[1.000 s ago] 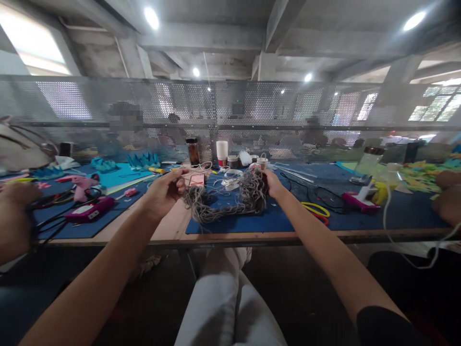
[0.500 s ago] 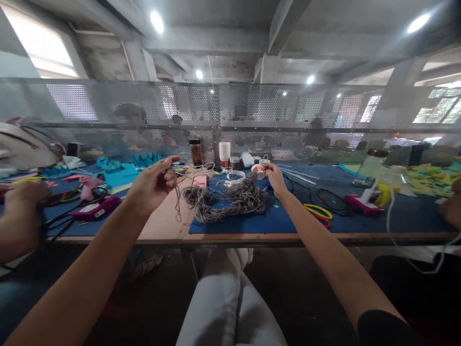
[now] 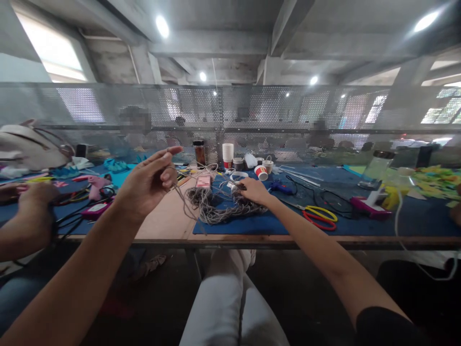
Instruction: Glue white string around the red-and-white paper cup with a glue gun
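Observation:
A loose tangle of grey yarn (image 3: 216,211) lies on the blue mat in front of me. My left hand (image 3: 149,180) is raised to the left of it, fingers curled on a strand of that yarn, with the index finger pointing outward. Slack strands hang from this hand down to the tangle. My right hand (image 3: 255,191) reaches onto the right part of the pile, its fingers closed on the yarn; the fingertips are partly hidden. Just beyond it a red-and-white paper cup (image 3: 261,173) lies tipped over, apart from the hand.
Scissors (image 3: 320,217) with red and yellow handles lie to the right, near a blue glue gun (image 3: 282,187). Stacked paper cups (image 3: 228,156) and a dark-lidded jar (image 3: 199,154) stand behind. At left, a co-worker's hand (image 3: 38,197) is near a pink glue gun (image 3: 95,187).
My right hand has let go of the paper cup and moved down and left onto the yarn. The cup now lies on its side. My left hand stays raised with the strand.

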`<move>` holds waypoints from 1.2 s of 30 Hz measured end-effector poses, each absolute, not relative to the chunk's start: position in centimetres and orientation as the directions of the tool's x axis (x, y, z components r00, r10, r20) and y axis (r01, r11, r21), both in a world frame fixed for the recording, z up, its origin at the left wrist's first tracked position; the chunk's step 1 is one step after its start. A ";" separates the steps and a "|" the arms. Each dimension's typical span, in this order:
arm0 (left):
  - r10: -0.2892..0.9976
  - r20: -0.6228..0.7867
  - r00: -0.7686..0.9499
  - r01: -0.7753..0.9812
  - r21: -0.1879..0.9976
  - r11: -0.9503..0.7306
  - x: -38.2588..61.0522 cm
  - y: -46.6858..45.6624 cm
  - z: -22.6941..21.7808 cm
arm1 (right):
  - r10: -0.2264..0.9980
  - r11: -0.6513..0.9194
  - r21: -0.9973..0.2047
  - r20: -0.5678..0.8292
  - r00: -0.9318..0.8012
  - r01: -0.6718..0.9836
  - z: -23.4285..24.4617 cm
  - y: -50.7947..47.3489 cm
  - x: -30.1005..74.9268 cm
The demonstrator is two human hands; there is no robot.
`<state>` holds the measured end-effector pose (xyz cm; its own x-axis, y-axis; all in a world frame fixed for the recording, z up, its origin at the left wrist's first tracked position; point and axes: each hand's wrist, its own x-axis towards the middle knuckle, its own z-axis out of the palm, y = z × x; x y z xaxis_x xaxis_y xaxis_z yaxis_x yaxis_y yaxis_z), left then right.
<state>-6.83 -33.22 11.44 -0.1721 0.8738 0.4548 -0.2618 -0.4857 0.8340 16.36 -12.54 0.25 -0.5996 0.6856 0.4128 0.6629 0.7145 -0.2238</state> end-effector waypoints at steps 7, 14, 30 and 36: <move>0.854 0.429 -0.294 -0.273 0.818 -0.505 -9.2 -33.0 11.3 | 0.798 0.580 -0.308 0.402 -0.449 0.754 0.6 -9.8 20.1; 0.870 0.378 -0.317 -0.311 0.825 -0.471 -11.7 -31.9 10.7 | 0.832 0.533 -0.326 0.371 -0.413 0.781 0.4 -8.9 23.0; 0.847 0.516 -0.129 -0.188 0.826 -0.532 -9.1 -32.7 13.3 | 0.428 0.865 -0.493 0.622 -0.656 0.096 4.6 -17.3 13.5; 0.817 0.552 -0.164 -0.196 0.794 -0.576 -9.8 -33.4 14.3 | 0.361 0.778 -0.628 0.411 -0.837 0.028 4.9 -17.3 11.1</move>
<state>-9.79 -33.43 14.28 -0.1643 0.8174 0.5521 -0.1963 -0.5756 0.7938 11.14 -17.28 4.89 -0.8371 0.3613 0.4107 0.0276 0.7778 -0.6280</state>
